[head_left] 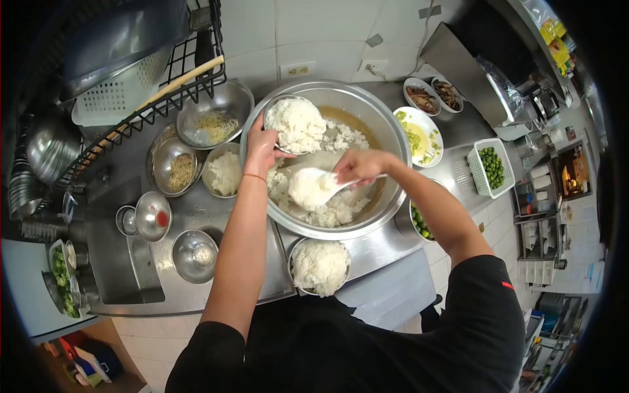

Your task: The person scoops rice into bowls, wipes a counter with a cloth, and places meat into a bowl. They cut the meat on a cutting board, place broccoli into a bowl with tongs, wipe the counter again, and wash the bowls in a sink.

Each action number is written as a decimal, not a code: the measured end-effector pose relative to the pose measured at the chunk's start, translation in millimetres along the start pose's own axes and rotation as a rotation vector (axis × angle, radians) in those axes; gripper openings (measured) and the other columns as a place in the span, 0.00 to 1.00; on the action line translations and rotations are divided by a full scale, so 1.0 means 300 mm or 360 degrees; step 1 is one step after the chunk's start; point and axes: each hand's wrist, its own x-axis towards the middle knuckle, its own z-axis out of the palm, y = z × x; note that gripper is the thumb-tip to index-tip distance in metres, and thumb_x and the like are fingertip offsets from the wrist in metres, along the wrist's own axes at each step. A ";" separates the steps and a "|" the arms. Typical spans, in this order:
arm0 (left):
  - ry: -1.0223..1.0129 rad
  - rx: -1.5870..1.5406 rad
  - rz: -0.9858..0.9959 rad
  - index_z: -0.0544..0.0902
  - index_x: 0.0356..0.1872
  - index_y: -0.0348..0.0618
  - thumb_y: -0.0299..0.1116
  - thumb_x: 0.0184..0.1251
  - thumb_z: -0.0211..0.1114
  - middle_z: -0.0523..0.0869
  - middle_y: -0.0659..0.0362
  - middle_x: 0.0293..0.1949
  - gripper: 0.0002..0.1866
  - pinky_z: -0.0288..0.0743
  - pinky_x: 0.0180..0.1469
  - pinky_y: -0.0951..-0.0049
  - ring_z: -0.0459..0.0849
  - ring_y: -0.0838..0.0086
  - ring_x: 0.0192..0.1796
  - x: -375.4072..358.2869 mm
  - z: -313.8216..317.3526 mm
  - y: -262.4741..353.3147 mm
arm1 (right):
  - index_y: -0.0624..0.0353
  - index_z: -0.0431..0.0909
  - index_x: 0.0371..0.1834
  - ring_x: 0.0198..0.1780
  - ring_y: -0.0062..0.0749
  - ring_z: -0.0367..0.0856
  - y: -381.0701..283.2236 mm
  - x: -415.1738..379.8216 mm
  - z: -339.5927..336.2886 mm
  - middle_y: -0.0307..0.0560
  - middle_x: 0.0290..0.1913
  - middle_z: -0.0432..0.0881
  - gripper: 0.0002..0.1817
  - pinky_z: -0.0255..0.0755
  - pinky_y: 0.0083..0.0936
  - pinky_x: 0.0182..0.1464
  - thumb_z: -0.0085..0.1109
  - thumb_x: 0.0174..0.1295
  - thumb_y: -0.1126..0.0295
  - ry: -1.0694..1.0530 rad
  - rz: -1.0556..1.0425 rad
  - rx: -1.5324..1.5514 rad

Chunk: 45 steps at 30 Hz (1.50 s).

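Observation:
My left hand (262, 147) is closed on the left side of a metal bowl (293, 152) heaped with white rice (298, 123). It holds the bowl over the left part of a large metal basin (321, 85). My right hand (362, 167) grips a white rice paddle (343, 186) by its handle. A clump of rice (310, 187) covers the paddle's head, just above the basin. Inside the basin, loose rice (347, 139) lies along with brownish liquid. Closer to my body stands another bowl (291, 268) piled with rice.
Left of the basin stand a rice bowl (208, 177) and metal bowls (246, 105) with shredded food. A sink (124, 281) is farther left, below a wire rack (147, 108). To the right are a white plate (436, 131), bowls of dark food (422, 98) and a basket (501, 188) of green fruit.

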 end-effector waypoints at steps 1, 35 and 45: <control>-0.0015 -0.0005 0.0007 0.59 0.75 0.55 0.13 0.54 0.41 0.77 0.45 0.61 0.43 0.87 0.35 0.38 0.86 0.45 0.49 -0.006 0.007 0.003 | 0.59 0.85 0.40 0.15 0.17 0.68 -0.037 -0.056 -0.039 0.35 0.20 0.77 0.10 0.59 0.19 0.15 0.57 0.69 0.65 0.0199 0.0030 -0.0036; 0.0041 -0.0278 0.0068 0.60 0.71 0.56 0.14 0.58 0.40 0.75 0.46 0.62 0.37 0.87 0.39 0.37 0.84 0.44 0.54 -0.103 0.145 0.012 | 0.70 0.62 0.64 0.49 0.66 0.78 -0.126 0.091 0.072 0.70 0.54 0.71 0.26 0.75 0.51 0.50 0.47 0.59 0.80 0.1952 -0.0354 -0.0744; 0.0245 -0.0529 0.0199 0.60 0.71 0.62 0.13 0.59 0.41 0.70 0.51 0.66 0.38 0.83 0.47 0.34 0.78 0.47 0.61 -0.110 0.221 -0.040 | 0.76 0.56 0.68 0.43 0.66 0.78 -0.205 0.203 0.293 0.73 0.50 0.68 0.33 0.75 0.48 0.46 0.49 0.56 0.84 0.2638 -0.0408 -0.0221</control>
